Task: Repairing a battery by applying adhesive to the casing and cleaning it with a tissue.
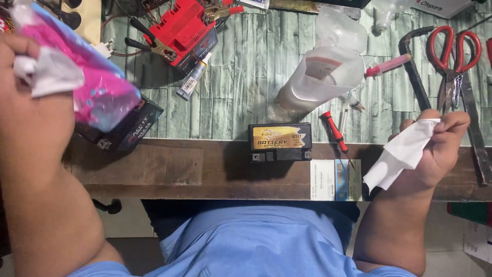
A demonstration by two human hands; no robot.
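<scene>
Tissue (405,154) sits pinched in your right hand (435,146), out at three o'clock over the wooden front edge of the bench (169,169), thumb and fingers clamped on its upper corner while the rest hangs down toward the bench edge. Over at ten o'clock, your left hand (31,102) grips a pink and blue plastic packet (97,87), with a crumpled white wad (48,74) bunched between the fingers at the packet's near end. Just under that packet rests a black box (128,128), partly covered. Dead centre stands a small black battery (280,142) with a gold label, right at the bench's front lip. Beside it, toward two o'clock, lies a red-handled screwdriver (334,133), tip pointing your way. Behind them a clear plastic jug (323,77) lies tipped on its side, a syringe (387,65) just beyond. Red-handled scissors (455,56) rest at one o'clock, a red charger (179,33) with clamps at eleven.
</scene>
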